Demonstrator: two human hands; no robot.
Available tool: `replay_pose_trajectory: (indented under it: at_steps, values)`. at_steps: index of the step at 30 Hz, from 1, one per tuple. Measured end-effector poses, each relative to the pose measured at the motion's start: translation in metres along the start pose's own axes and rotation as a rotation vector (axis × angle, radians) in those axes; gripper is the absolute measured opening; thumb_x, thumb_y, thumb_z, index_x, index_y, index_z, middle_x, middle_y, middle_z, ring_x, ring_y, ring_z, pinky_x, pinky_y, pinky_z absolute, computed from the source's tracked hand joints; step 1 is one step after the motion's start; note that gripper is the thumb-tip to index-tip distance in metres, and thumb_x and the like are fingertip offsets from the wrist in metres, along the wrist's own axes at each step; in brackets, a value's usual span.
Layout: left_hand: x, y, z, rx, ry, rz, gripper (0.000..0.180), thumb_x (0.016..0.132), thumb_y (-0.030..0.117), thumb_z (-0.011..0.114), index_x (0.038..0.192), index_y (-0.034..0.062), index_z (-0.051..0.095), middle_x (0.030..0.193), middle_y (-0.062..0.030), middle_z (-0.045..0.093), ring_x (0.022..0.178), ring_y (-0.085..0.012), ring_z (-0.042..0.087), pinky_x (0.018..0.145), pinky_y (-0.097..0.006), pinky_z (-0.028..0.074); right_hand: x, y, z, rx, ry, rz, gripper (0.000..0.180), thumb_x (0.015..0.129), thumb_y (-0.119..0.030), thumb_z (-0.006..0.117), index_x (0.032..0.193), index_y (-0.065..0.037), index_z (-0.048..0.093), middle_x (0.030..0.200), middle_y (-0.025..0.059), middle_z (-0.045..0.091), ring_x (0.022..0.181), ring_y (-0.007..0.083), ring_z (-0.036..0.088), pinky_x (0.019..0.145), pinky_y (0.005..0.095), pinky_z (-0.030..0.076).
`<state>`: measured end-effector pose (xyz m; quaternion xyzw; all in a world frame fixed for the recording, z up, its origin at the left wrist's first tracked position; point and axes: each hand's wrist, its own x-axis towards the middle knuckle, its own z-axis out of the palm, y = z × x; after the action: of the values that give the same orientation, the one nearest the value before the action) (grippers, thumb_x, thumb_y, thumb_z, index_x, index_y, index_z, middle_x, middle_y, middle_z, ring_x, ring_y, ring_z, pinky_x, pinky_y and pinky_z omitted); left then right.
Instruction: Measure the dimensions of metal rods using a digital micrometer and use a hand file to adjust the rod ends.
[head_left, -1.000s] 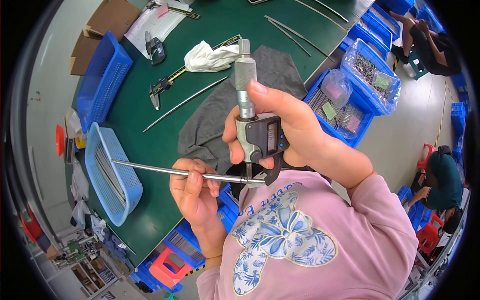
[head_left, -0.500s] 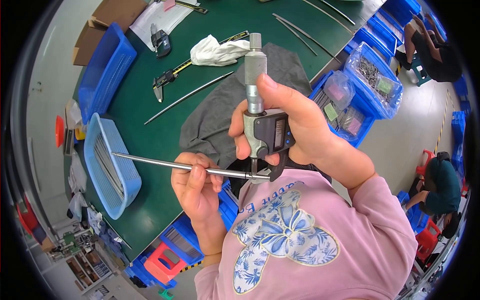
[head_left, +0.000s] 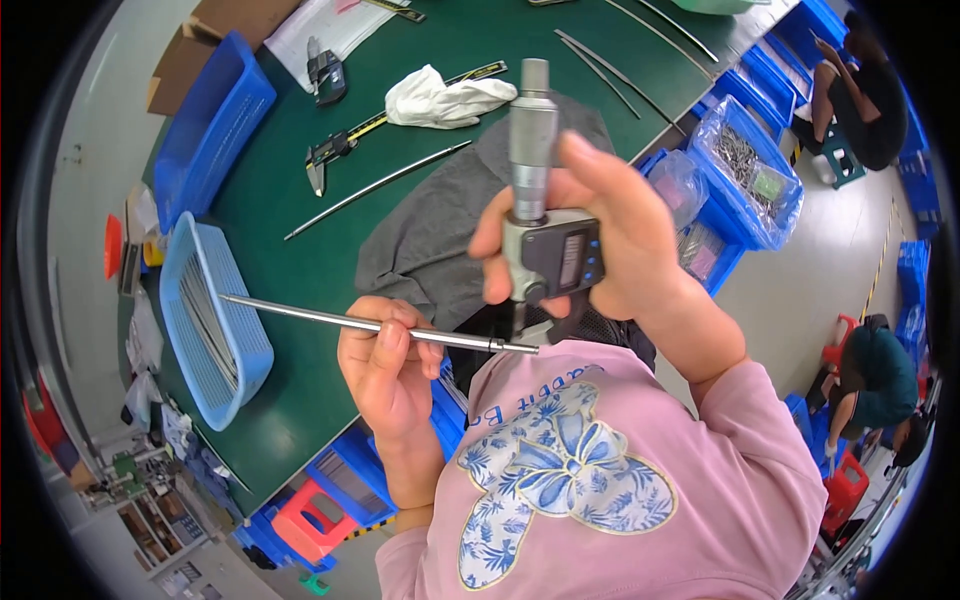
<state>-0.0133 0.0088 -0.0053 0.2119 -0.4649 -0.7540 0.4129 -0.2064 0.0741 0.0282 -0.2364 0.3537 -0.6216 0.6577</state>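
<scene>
My left hand [head_left: 388, 375] pinches a slim shiny metal rod [head_left: 460, 341] between thumb and fingers. The rod lies nearly level, its stepped right end in front of my shirt and its left end over a light blue basket [head_left: 255, 345]. Wrapped in my right hand [head_left: 640, 235] is a digital micrometer [head_left: 543, 255], thimble upward and small screen facing me. Its jaw is just above the rod's right end and seems apart from it. Beneath the hands a dark grey cloth [head_left: 415, 225] is spread on the green table [head_left: 310, 370].
Farther back lie a caliper [head_left: 340, 147], a white glove [head_left: 440, 98], one loose rod [head_left: 375, 188] and another caliper [head_left: 325, 72]. Rods fill the light blue basket. At right, blue bins [head_left: 745, 235] hold metal parts; two people [head_left: 870, 100] sit beyond. A red stool [head_left: 312, 520] stands below the table.
The micrometer has come off the rod's right end, moving up and to the right with my right hand. My left hand keeps its hold on the rod, almost in place.
</scene>
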Motion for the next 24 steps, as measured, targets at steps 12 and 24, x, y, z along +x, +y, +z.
replay_pose_trajectory:
  at_steps: [12,24]
  values:
    - [0.003,-0.018,0.007,-0.069,-0.025,0.043,0.012,0.085,0.009,0.052,0.090,-0.0015,0.051,0.074,-0.0149,0.057,0.053,-0.0129,0.051,0.047,-0.021,0.042,-0.021,0.002,-0.015,-0.549,0.088,-0.165,0.025,0.057,0.002,0.069,0.079,0.002,0.056,0.071,0.0085,0.060,0.063,0.0125,0.058,0.056,0.0224,0.045]
    - [0.006,-0.016,0.007,-0.034,-0.133,0.182,0.014,0.085,0.011,0.053,0.090,-0.0017,0.051,0.074,-0.0165,0.054,0.057,-0.0152,0.053,0.050,-0.022,0.045,-0.022,0.000,-0.012,-0.476,0.080,-0.229,0.023,0.059,0.004,0.066,0.080,0.002,0.056,0.072,0.0079,0.060,0.068,0.0126,0.059,0.061,0.0235,0.047]
